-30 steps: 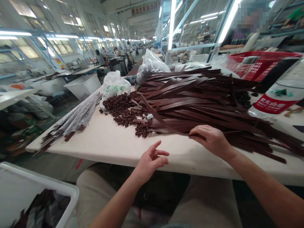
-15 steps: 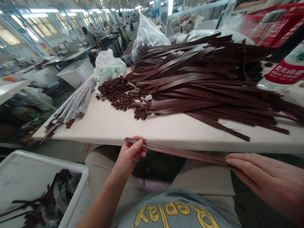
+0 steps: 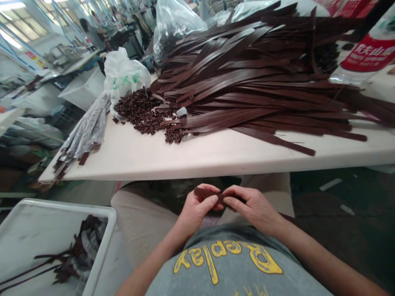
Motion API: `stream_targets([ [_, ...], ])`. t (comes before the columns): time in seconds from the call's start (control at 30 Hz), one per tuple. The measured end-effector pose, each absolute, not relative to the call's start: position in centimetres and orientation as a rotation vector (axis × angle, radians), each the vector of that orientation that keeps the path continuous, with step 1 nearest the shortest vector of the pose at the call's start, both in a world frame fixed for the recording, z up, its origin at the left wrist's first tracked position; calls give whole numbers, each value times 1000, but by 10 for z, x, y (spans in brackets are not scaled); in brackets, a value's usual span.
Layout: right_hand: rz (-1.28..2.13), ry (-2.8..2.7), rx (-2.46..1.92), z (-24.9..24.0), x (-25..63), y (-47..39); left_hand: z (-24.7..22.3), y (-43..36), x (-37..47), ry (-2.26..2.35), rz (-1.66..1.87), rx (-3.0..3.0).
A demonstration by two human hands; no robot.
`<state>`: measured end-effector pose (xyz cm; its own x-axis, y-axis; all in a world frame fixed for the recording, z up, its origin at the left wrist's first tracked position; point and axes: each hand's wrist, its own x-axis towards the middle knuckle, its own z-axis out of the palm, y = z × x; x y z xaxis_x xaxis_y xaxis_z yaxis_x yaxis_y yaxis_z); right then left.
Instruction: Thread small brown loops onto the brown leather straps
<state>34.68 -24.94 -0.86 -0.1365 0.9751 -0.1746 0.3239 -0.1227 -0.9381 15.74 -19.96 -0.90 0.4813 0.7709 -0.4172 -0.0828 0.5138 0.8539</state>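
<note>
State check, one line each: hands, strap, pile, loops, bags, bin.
left hand: pinching the strap end
right hand: pinching the same strap
brown strap: held over the lap, off the table
strap pile: heaped on the table
small loops: loose, spilled
white bag: open beside the loops
white bin: partly filled with straps

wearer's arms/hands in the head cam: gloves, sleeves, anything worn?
Both hands are bare: left hand, right hand, no gloves, rings, watch or bands visible. Forearms are uncovered right down to the frame edge, so no sleeves show. Below them, a grey T-shirt with yellow lettering and beige trousers.
</note>
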Motion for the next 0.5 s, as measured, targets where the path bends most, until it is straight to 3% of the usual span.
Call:
stream_targets([
  [0.2, 1178, -1698, -1549, -19, 363, -241, -6, -182, 136, 1083, 534, 1092],
  [0.5, 609, -1869, -1454, -25, 354, -237, -23, -183, 154, 1096, 506, 1040],
])
